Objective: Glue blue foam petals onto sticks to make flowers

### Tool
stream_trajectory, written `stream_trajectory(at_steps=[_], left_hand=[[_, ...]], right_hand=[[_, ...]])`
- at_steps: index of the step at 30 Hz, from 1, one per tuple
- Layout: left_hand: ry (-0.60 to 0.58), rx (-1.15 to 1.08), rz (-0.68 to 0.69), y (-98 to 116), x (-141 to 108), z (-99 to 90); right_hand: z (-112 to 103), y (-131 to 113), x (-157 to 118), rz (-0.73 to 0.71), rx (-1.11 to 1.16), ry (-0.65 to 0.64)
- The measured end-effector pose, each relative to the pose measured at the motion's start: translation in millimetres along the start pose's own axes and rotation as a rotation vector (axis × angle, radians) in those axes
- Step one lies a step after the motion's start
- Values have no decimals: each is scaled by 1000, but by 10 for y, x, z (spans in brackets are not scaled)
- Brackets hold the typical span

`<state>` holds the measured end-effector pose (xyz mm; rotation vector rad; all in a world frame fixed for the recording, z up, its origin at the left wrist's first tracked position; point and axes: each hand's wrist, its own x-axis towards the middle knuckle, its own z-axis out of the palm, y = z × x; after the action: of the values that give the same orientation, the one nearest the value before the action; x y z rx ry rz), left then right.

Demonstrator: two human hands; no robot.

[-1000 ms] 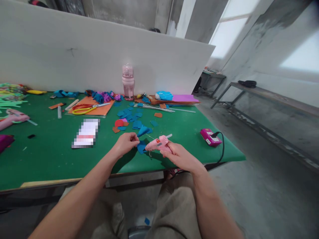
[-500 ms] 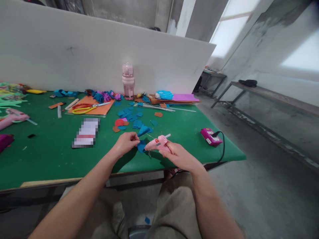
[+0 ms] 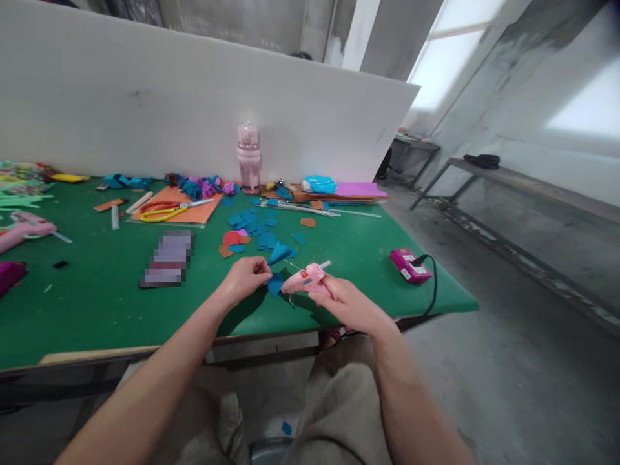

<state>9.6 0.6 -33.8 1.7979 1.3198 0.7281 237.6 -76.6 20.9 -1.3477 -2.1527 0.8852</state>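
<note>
My left hand (image 3: 248, 279) pinches a small blue petal-shaped piece (image 3: 275, 284) by its left edge, just above the table's near side. A pink hot glue gun (image 3: 306, 280) is in my right hand (image 3: 346, 298), its nozzle pointing left at the blue piece; whether they touch I cannot tell. The clear glue stick (image 3: 325, 265) pokes out of the gun's back. Just beyond my left fingertips is a folded blue piece on a thin wire (image 3: 281, 253). Loose blue cut pieces (image 3: 252, 223) lie farther back, with a red piece (image 3: 232, 238) and brown ones among them.
Scissors (image 3: 169, 210) lie on an orange sheet (image 3: 184, 194), left of the pink bottle (image 3: 249, 161). Nearer stands a blurred-out phone (image 3: 169, 258) lying flat. A purple power block (image 3: 411, 267) with a black cord sits at right. Another pink glue gun (image 3: 26, 229) is at far left.
Both hands, the blue piece and the glue gun hold almost the same positions. The phone's screen has dimmed.
</note>
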Motion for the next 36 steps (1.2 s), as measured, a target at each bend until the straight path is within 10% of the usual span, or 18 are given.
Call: stream_trajectory(at_steps=[36], left_hand=[[7,21,6,-2,-2,-5]], right_hand=[[-54,41,-17,132,-58,94]])
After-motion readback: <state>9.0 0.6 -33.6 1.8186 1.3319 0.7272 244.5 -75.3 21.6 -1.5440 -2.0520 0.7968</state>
